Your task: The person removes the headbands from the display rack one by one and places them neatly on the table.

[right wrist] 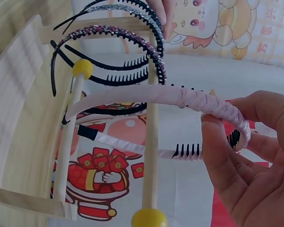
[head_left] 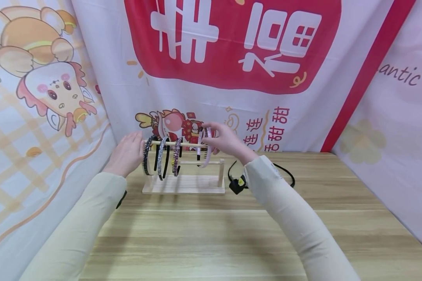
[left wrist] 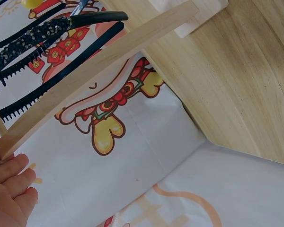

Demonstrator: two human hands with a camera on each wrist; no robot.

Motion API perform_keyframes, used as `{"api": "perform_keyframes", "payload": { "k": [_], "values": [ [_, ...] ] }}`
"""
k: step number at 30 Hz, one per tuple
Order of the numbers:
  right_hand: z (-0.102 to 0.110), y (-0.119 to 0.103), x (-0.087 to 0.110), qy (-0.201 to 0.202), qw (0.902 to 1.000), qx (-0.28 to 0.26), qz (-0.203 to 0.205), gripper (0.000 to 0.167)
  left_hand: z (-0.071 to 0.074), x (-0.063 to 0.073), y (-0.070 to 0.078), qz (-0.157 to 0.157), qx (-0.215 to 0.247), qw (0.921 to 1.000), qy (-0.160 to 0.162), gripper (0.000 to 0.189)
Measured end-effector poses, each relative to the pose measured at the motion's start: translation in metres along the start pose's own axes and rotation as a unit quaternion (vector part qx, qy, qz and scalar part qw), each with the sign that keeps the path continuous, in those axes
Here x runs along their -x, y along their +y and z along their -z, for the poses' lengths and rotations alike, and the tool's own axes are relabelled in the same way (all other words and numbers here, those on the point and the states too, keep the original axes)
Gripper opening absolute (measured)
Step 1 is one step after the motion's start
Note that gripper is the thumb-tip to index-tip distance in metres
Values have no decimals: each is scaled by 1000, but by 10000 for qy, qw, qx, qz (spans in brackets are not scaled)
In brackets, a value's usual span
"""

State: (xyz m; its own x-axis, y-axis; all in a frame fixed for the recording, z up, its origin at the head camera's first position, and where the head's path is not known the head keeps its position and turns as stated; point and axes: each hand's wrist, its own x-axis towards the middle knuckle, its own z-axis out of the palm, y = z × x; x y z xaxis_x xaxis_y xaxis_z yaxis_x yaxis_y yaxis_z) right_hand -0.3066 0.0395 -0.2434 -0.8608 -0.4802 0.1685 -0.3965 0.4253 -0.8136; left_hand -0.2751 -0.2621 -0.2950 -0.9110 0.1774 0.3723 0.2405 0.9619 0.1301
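Observation:
My right hand [head_left: 228, 140] pinches a pale pink fabric-wrapped headband [right wrist: 132, 93] at the top of its arch, between thumb and fingers. This headband straddles the upper bar [right wrist: 152, 184] of a wooden headband stand [head_left: 186, 185], near the bar's right end. Further left on the same bar hang a black beaded headband [head_left: 145, 158], a silver glittery headband [head_left: 160, 160] and a pink-purple glittery headband [head_left: 176, 158]. At the stand's left end, my left hand [head_left: 126, 153] touches the top of the upright [left wrist: 99, 71], its fingers fairly straight.
To the right of the stand, a black headband with a dark bow-like ornament [head_left: 237, 186] lies on the wooden table [head_left: 211, 242]. A small dark object [head_left: 121, 200] shows partly behind the left sleeve. Printed cloth walls [head_left: 116, 97] enclose the back and sides.

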Motion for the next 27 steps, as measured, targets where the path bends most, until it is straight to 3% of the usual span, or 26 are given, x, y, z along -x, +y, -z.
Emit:
{"api": "perform_keyframes", "payload": {
  "k": [9, 19, 27],
  "values": [
    [17, 0, 6, 52, 10000, 31, 37, 53, 0, 0, 0, -31, 79, 10000, -9, 48],
    [38, 3, 15, 407, 9990, 155, 109, 52, 0, 0, 1, -67, 94, 9999, -47, 49],
    [53, 9, 23, 540, 9984, 177, -33, 51, -1, -1, 0, -46, 105, 9999, -41, 48]
  ]
}}
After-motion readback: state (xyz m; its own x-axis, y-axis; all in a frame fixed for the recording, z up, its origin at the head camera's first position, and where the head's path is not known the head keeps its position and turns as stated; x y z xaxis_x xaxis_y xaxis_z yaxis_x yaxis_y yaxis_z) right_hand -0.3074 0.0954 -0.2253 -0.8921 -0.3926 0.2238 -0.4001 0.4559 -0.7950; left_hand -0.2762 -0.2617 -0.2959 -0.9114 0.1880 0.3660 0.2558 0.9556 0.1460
